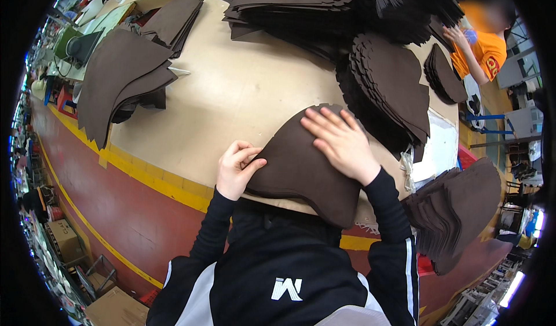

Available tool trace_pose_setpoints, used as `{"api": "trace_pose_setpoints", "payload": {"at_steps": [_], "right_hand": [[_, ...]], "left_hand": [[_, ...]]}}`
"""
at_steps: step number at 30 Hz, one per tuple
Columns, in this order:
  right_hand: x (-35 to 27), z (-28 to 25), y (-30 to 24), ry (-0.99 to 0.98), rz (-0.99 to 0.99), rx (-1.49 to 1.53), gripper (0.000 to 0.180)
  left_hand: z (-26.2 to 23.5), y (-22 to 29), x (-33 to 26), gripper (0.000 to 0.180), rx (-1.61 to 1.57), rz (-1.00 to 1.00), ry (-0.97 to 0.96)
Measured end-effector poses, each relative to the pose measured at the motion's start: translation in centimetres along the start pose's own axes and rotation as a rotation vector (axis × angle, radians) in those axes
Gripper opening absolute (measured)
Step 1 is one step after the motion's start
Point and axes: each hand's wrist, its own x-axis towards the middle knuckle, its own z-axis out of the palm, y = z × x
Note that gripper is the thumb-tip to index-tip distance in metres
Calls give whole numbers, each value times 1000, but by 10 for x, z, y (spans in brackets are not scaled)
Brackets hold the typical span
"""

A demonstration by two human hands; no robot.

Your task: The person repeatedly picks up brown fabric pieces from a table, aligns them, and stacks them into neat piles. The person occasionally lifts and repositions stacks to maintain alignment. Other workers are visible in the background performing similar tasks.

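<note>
A dark brown cut panel (301, 164), leather-like and curved with a notched far edge, lies at the near edge of the table in front of me. It may have other panels under it; its thickness is hard to judge. At its left corner my left hand (236, 167) pinches the edge between thumb and fingers. My right hand (341, 138) rests flat on its upper right part, fingers stretched out. Just beyond my right hand stands a fanned stack of similar brown panels (391, 83) with notched edges.
The beige table (231, 106) bears a large panel pile (289, 7) at the back and another stack (124, 74) at the left. Further panels (457, 207) hang at the right edge. A person in orange (483, 42) works at the far right. Cardboard boxes (116, 308) sit lower left.
</note>
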Motion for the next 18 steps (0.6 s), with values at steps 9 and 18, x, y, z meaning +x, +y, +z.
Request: {"api": "trace_pose_setpoints", "payload": {"at_steps": [9,18], "right_hand": [[-36,-17,52,217,334,702,46],[-75,-20,-50,-114,-159,236,53]], "left_hand": [[-6,20,-6,16,-9,116,129],[-108,-78,50,29,-157,-72,524]]}}
